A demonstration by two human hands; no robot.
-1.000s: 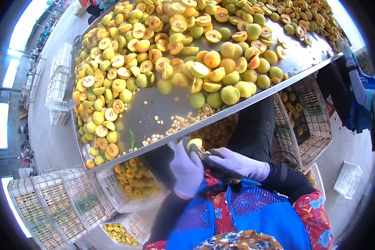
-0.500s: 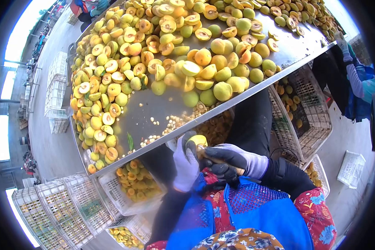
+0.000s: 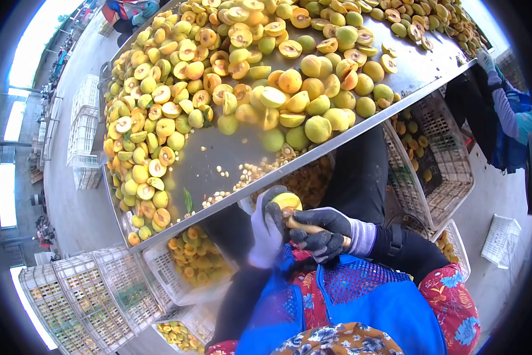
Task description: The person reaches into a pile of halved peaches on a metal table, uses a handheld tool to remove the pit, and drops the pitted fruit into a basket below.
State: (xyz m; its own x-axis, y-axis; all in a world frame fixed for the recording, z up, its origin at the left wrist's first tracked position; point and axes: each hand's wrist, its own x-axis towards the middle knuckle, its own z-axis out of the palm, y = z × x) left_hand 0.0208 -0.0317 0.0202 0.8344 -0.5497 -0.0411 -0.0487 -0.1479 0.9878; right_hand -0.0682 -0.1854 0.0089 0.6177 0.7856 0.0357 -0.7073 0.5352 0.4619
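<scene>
Just below the table edge, my gloved left hand (image 3: pixel 266 228) is closed around a halved yellow apricot (image 3: pixel 287 202), its cut face turned up. My right hand (image 3: pixel 325 229), in a lilac and dark grey glove, grips a tool with a pale wooden handle (image 3: pixel 306 226). The tool's front end meets the fruit, but its tip is too small to make out. Beyond both hands, apricots (image 3: pixel 316 129), many of them halved, are heaped on the metal table (image 3: pixel 204 168). Loose pits (image 3: pixel 251 173) are scattered near the table's edge.
A white crate with apricot halves (image 3: pixel 189 284) stands below the table at left, beside stacked crates (image 3: pixel 82 296). At right, another crate (image 3: pixel 452 174) leans tilted. A co-worker (image 3: pixel 511 121) is at the far right; another person (image 3: pixel 130 12) appears at top left.
The right hand and tool have shifted slightly, showing more of the wooden handle. The left hand has turned a little, so more of the apricot's cut face shows. The view has moved slightly.
</scene>
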